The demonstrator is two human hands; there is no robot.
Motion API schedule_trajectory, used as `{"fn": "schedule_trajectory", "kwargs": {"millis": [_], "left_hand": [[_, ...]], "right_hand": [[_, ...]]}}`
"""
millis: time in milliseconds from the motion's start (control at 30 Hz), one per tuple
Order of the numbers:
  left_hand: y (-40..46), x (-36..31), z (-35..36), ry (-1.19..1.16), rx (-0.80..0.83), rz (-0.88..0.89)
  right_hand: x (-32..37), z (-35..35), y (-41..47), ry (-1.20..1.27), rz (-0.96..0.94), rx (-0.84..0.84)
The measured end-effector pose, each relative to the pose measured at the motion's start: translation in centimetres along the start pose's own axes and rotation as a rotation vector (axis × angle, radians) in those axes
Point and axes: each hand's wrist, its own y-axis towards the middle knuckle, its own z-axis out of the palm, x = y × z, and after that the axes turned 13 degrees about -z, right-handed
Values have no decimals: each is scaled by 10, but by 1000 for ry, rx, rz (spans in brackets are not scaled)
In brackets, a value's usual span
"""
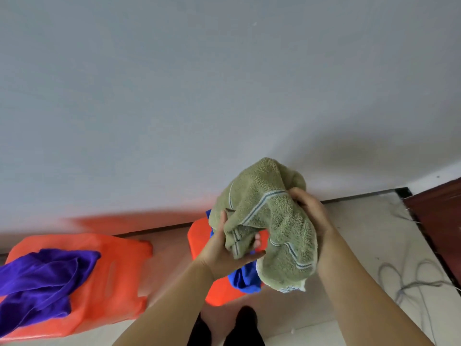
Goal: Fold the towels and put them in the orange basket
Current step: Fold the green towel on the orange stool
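I hold a bunched green towel (268, 221) with grey-blue stripes in the air with both hands. My left hand (224, 248) grips its lower left folds from below. My right hand (309, 211) grips its right side, fingers curled into the cloth. Under the towel stands an orange basket (199, 236) with a blue towel (245, 278) in it, mostly hidden by my hands. At the left is a second orange basket (117, 270) with a purple towel (42, 278) draped over it.
A plain grey wall (174, 96) rises right behind the baskets. Grey cables (411, 283) lie on the pale tiled floor at the right, beside a dark red door (439, 213). My dark shoes (245, 325) stand below the baskets.
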Motion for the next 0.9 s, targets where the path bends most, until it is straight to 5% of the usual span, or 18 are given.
{"fn": "schedule_trajectory", "kwargs": {"millis": [133,300,400,533,633,767,900], "left_hand": [[2,-15,-16,-393,-227,114],[-7,-35,-50,-197,-713,213],[-20,-49,-55,-112,-705,325],[-44,-71,-50,-105,-364,412],[-62,-78,-47,127,-249,388],[-68,-81,-44,742,-691,396],[-73,-89,-39,674,-872,498]], "right_hand": [[-2,-21,13,-85,26,-167],[-5,-41,22,-204,65,-228],[0,-42,23,-239,7,-250],[14,-41,21,-408,-156,-304],[25,-51,20,-601,-237,-395],[39,-62,17,-727,-241,-410],[50,-67,6,-807,-303,-346]]}}
